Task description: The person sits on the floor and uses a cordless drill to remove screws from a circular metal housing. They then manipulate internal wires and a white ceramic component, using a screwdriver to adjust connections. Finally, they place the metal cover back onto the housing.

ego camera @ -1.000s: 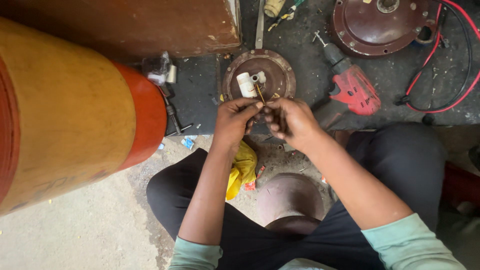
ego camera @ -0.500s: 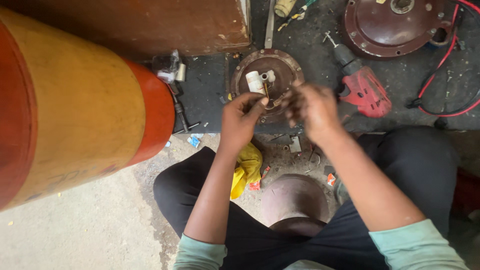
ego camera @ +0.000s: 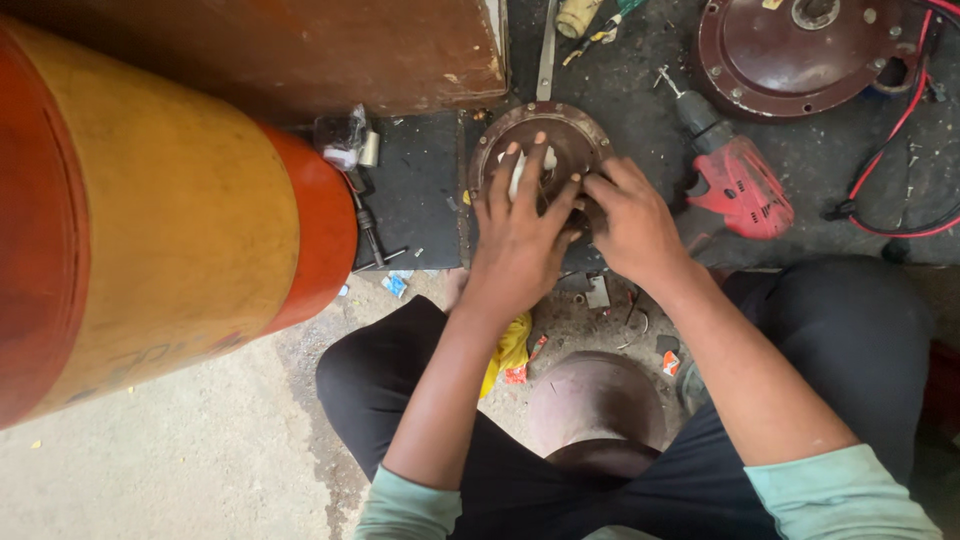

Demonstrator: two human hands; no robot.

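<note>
A round brown metal disc lies on the dark mat in front of my knees. My left hand lies spread on top of it, fingers apart, covering most of a white cylindrical part at its centre. My right hand sits just beside it, fingers curled down onto the disc's right side and touching my left fingertips. Whatever lies under the curled fingers is hidden.
A red power drill lies right of the disc. A bigger brown round cover with red cables sits at the top right. A large orange and yellow cylinder fills the left, under a brown wooden board. A yellow rag lies by my legs.
Both hands have dropped from just above the disc onto it. My left hand has opened out flat over the white part, and the thin rod seen between my fingers is out of sight.
</note>
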